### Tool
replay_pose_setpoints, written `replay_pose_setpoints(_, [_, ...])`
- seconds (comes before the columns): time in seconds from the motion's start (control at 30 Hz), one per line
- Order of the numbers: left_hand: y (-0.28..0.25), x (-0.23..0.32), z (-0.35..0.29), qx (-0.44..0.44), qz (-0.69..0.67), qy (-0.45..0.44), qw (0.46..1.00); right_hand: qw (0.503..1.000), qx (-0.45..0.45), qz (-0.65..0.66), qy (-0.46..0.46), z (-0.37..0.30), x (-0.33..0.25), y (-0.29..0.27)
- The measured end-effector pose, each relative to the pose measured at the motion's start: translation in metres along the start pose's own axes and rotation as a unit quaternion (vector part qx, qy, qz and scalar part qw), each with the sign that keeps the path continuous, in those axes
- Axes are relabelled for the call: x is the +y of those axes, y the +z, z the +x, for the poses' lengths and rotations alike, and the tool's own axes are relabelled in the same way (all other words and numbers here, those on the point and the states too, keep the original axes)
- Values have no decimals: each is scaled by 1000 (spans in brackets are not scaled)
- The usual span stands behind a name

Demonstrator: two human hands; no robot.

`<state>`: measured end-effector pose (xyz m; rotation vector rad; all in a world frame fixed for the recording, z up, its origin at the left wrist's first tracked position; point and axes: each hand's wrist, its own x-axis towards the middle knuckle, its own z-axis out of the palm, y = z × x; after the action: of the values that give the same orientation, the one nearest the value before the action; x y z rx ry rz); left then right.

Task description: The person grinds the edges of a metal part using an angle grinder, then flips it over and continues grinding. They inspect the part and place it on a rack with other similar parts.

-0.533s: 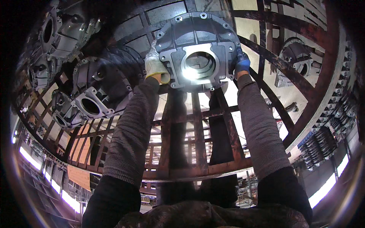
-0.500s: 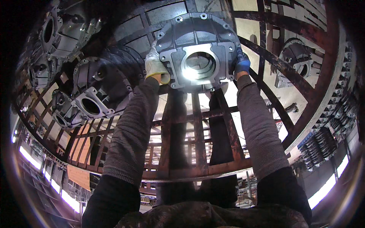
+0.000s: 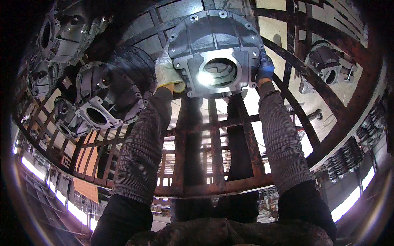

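Head view. The outer ring of the picture is dark, and straight bars bend strongly toward the rim, so things near the edge are hard to make out. The fingertips of both hands are hidden behind the flanks of the grey cast-metal housing (image 3: 213, 51); only the backs of the gloves show. A bright glare on the machined face around the housing's round bore washes out the detail there. The stacked housings (image 3: 96, 102) at the left lie partly in shadow, and those farthest left are cut off by the dark rim. A single housing (image 3: 326, 61) at the upper right is partly screened by a rusty bar.

Both forearms, in grey ribbed sleeves, rise from the lower edge and reach up and forward, nearly parallel. The left hand (image 3: 167, 74), in a pale glove with a yellow cuff, is closed around the housing's left flank. The right hand (image 3: 264, 67), in a blue glove, is closed around the right flank. The housing sits between the two hands at the upper middle of the picture, its flat flanged face with the bore turned toward the camera, above the rusty steel rack (image 3: 217, 186) whose slats and front rail cross beneath the arms.
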<state>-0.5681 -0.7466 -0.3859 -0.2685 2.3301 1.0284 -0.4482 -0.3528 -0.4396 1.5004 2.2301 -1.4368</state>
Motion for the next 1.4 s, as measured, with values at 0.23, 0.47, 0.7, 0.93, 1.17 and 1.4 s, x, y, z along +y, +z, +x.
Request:
replay_pose_setpoints(0.23, [-2,5,-5,-5,25,1,1000,990,2,-66,-122,-1,8,1])
replay_pose_setpoints(0.47, [-3,12,-8,-10,54,16,998,984,11,175,35,-18,-35,9])
replay_pose_setpoints(0.7, [-38,39,-24,-3,226,96,969,996,55,51,45,-33,-27,-16])
replay_pose_setpoints(0.93, [-111,88,-94,58,-154,-34,986,927,-65,-344,-135,-148,-115,-43])
replay_pose_setpoints(1.17, [-179,209,-216,-78,-502,30,861,931,-271,58,-238,-299,-258,-148])
replay_pose_setpoints(1.4, [-153,336,-378,-27,-270,193,943,880,-420,169,-145,-391,-258,-331])
